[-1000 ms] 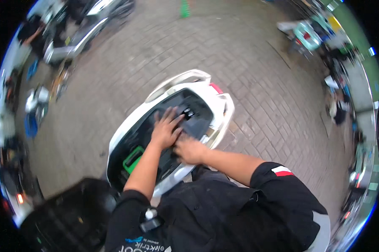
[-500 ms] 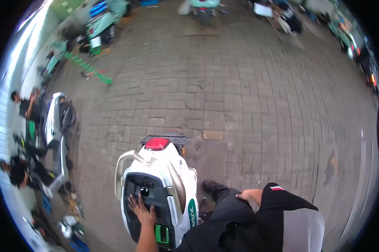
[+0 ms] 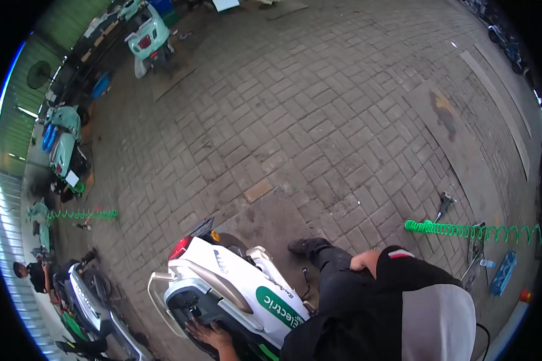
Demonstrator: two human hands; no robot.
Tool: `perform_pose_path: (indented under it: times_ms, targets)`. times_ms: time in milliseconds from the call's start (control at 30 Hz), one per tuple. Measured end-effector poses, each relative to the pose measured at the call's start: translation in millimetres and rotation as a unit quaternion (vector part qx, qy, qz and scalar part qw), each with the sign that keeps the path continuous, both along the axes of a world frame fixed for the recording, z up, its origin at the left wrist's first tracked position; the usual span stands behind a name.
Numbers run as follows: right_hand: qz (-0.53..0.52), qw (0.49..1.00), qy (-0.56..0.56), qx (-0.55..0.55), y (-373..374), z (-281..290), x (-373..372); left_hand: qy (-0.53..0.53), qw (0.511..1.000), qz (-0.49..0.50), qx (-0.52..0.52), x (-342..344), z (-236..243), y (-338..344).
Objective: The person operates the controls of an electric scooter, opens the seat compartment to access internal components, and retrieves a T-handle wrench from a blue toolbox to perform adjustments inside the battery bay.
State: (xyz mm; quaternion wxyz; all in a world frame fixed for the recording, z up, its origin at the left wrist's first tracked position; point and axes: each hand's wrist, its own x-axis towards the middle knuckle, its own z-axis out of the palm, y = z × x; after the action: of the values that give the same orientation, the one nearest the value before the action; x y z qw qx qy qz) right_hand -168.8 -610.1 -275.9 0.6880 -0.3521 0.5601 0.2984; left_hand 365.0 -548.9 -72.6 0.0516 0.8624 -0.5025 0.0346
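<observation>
A white scooter [image 3: 241, 272] with a red tail light, gold-coloured grab rails and a green side patch stands at my lower left, its dark storage well [image 3: 202, 299] uncovered. My left hand [image 3: 214, 334] lies spread in that well, just below a small black latch [image 3: 195, 311], fingers apart and holding nothing I can see. A green strip in the well shows partly at the lower edge. My right hand [image 3: 363, 262] rests at my dark trouser leg, its fingers mostly hidden, so I cannot tell what it holds.
Mint scooters [image 3: 153, 36] stand at upper left. A silver scooter [image 3: 93, 310] and a seated person [image 3: 36, 277] are at lower left. Right are a coiled green hose [image 3: 463, 228], a long board [image 3: 496, 114] and a blue tray [image 3: 504, 272] on brick paving [image 3: 295, 132].
My view has swung round and widened to the paving ahead and right. My right hand has left the storage well for my leg; my left hand stays in the well.
</observation>
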Motion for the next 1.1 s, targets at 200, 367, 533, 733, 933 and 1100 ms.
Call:
perform_pose_path:
  times_ms: [200,367,533,733,933,1100]
  targets:
    - [-0.04,0.977,0.147,-0.147,43,-14,4,-0.012,1.0,-0.01,0.004,2,-4,-1]
    - [-0.01,0.985,0.095,-0.144,50,-31,-18,-0.022,0.999,-0.036,-0.016,9,-2,2]
    - [-0.015,0.991,0.075,-0.105,49,-90,-23,0.006,0.998,-0.058,-0.003,22,-6,17]
    - [-0.019,0.993,0.07,-0.089,58,-149,-47,0.004,0.998,-0.049,0.032,14,4,9]
    - [-0.005,0.982,0.035,-0.184,38,-135,-54,0.024,0.997,-0.046,0.059,14,8,1]
    - [0.008,0.985,0.005,-0.17,17,-110,-62,0.008,0.998,-0.01,0.055,15,10,12]
